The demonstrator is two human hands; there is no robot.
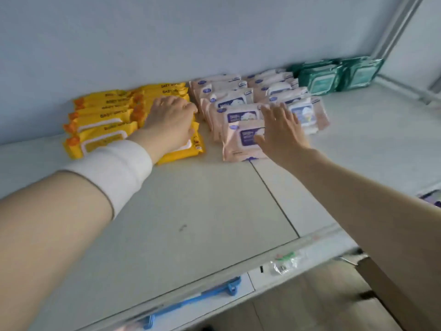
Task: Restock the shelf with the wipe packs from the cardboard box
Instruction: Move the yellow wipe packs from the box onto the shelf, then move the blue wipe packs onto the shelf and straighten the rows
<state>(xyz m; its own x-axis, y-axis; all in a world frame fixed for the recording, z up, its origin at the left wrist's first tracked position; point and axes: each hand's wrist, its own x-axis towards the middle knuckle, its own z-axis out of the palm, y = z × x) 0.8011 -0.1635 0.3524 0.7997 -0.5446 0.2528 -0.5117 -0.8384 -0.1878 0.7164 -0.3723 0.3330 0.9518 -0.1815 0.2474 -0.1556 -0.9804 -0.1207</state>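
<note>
**Carefully now: the leaning rows are the weak spot**

I see three groups of wipes at the back of the shelf (191, 211): yellow packs (102, 115) at the left, pink packs (233, 99) in the middle and green packs (334, 77) at the right. They stand in overlapping rows that lean backward.

My left hand (169, 115) lies on the yellow packs with its fingers bent over their top edge. I can't tell whether it grips or only steadies them. My right hand (281, 130) is wide open with straight fingers, and its palm seems to touch the front pink pack (241, 142).

The main risk, as I judge it, is a hard push from either palm. That could slide a whole row or fold the soft front pack, and then the row would slump forward. The yellow and pink rows sit just beside each other, so a sideways nudge could mix them.

The box (374, 285) shows only as a brown edge below the shelf at lower right, and its contents are hidden.
</note>
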